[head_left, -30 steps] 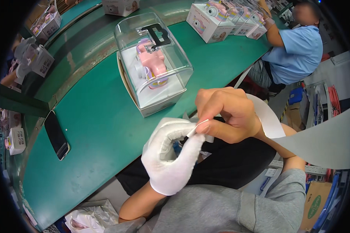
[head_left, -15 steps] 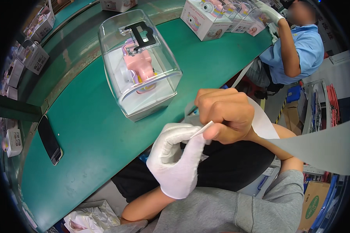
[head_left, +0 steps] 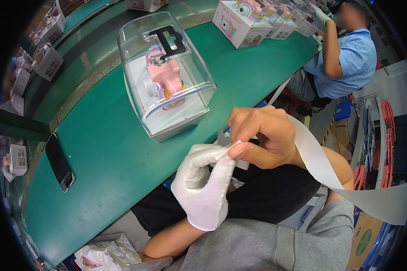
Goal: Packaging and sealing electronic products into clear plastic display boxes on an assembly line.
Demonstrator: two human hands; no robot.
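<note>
My left hand (head_left: 201,185) wears a white glove and pinches a small piece of white strip (head_left: 227,150) between thumb and forefinger. My bare right hand (head_left: 264,137) grips the same piece at its upper end, thumb and forefinger pressed together. A long pale ribbon of backing strip (head_left: 323,167) curls past the right wrist and off to the right; its link to the pinched piece is hidden by my fingers. Beyond my hands, a white box with a clear domed cover (head_left: 199,72) and a black hanger tab (head_left: 169,41) stands on the green table, a pink toy camera (head_left: 165,77) inside.
A black phone (head_left: 59,163) lies at the table's left. Several similar boxes stand at the far right (head_left: 233,27) and along the line on the left (head_left: 47,63). A co-worker in a blue shirt (head_left: 343,56) sits at the right. A cardboard carton (head_left: 365,239) is at lower right.
My right forefinger has come down against the thumb on the strip, and both hands have shifted slightly. The long ribbon has swung lower. The boxes on the left have shifted a little in view.
</note>
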